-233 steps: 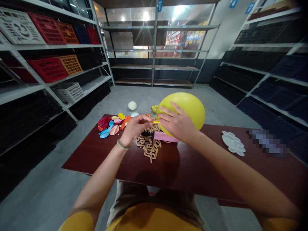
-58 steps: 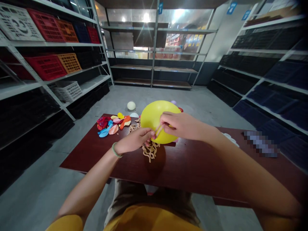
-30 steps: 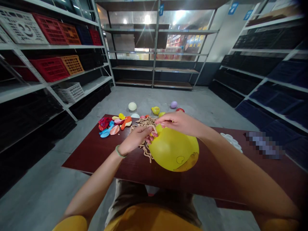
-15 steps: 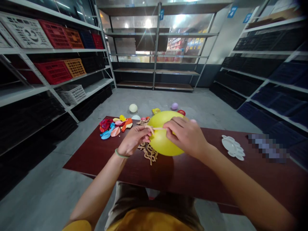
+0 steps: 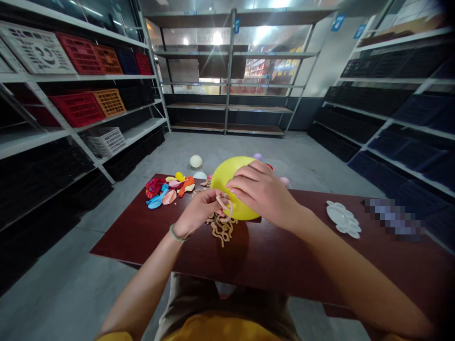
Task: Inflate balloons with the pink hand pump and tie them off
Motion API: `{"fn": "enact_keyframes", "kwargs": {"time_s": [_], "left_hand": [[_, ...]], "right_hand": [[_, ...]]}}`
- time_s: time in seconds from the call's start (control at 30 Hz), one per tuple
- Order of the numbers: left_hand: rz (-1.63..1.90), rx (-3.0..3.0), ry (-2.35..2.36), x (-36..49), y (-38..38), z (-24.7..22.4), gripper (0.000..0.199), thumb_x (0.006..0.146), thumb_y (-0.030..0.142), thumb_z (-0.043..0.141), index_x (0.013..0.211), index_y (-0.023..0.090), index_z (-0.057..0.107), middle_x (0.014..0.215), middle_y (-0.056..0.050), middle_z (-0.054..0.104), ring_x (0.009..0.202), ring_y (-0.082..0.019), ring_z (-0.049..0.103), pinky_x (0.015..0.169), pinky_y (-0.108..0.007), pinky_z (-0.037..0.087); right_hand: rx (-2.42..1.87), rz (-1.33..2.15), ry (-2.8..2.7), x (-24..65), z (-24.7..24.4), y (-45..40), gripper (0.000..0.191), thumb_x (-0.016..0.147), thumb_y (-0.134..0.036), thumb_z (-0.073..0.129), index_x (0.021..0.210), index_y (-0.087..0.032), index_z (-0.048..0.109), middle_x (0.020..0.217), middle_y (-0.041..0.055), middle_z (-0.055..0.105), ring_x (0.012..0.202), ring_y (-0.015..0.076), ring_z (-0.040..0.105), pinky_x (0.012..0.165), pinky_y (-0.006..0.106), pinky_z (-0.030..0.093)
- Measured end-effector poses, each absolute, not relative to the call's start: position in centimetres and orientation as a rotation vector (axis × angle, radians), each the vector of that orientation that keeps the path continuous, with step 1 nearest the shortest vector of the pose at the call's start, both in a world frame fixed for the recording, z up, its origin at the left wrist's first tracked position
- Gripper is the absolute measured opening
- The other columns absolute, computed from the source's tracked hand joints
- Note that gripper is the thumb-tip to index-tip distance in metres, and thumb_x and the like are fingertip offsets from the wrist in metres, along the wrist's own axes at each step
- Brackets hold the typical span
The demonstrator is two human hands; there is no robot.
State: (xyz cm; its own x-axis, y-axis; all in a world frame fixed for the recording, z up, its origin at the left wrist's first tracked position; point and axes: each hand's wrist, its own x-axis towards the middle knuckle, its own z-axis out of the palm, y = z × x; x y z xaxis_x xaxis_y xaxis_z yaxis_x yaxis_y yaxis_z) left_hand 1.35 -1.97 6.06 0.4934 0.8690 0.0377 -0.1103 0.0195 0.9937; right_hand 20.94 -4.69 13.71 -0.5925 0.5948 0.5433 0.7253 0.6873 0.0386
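Note:
A yellow inflated balloon (image 5: 227, 173) hangs over the middle of the dark red table (image 5: 199, 258), partly behind my hands. My left hand (image 5: 206, 206) is pinched on a beige rubber band (image 5: 229, 210), which curves in a loop from its fingertips. My right hand (image 5: 261, 189) lies against the balloon's near side with its fingers bent together; whatever its fingertips hold is too small to make out. Below the hands lies a pile of beige bands (image 5: 222, 233). Uninflated balloons in several colours (image 5: 168, 189) lie to the left.
A white flower-shaped tray (image 5: 343, 218) and a blurred item (image 5: 393, 218) lie on the table's right side. Past the far edge are a pale balloon (image 5: 195, 161) and a purple one (image 5: 258, 156). Shelves with crates (image 5: 80, 108) stand at the left.
The beige band was stretched straight between my hands; now it curves loosely by my left hand. The yellow balloon and my right hand have shifted a little left and up.

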Motion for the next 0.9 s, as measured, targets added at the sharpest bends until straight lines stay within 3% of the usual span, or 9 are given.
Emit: {"fn": "enact_keyframes", "kwargs": {"time_s": [0.5, 0.7, 0.9], "left_hand": [[0.929, 1.422, 0.725, 1.1, -2.0, 6.5, 0.018, 0.077, 0.027, 0.073, 0.084, 0.015, 0.062, 0.073, 0.002, 0.064, 0.06, -0.008, 0.059, 0.061, -0.02, 0.048], [1.171, 1.377, 0.81, 1.8, -2.0, 6.4, 0.019, 0.078, 0.024, 0.071, 0.08, 0.017, 0.054, 0.07, 0.002, 0.065, 0.056, -0.009, 0.059, 0.056, -0.02, 0.046], [1.455, 1.496, 0.967, 3.0, -2.7, 5.7, 0.016, 0.084, 0.029, 0.068, 0.086, 0.019, 0.057, 0.07, 0.003, 0.063, 0.058, -0.01, 0.057, 0.056, -0.022, 0.044]], "right_hand": [[-1.095, -0.141, -2.377, 20.2, 11.4, -2.6, 0.006, 0.083, -0.021, 0.066, 0.077, -0.023, 0.066, 0.084, -0.0007, 0.064, 0.089, 0.0202, 0.05, 0.081, 0.034, 0.033], [-1.11, -0.207, -2.32, 19.8, 11.4, -2.8, 0.008, 0.082, -0.018, 0.061, 0.075, -0.022, 0.062, 0.081, 0.0004, 0.065, 0.088, 0.0217, 0.05, 0.082, 0.035, 0.035], [-1.075, -0.25, -2.198, 19.2, 11.0, -3.2, 0.01, 0.082, -0.018, 0.059, 0.074, -0.023, 0.06, 0.079, 0.001, 0.065, 0.085, 0.0213, 0.052, 0.081, 0.035, 0.038]]}}
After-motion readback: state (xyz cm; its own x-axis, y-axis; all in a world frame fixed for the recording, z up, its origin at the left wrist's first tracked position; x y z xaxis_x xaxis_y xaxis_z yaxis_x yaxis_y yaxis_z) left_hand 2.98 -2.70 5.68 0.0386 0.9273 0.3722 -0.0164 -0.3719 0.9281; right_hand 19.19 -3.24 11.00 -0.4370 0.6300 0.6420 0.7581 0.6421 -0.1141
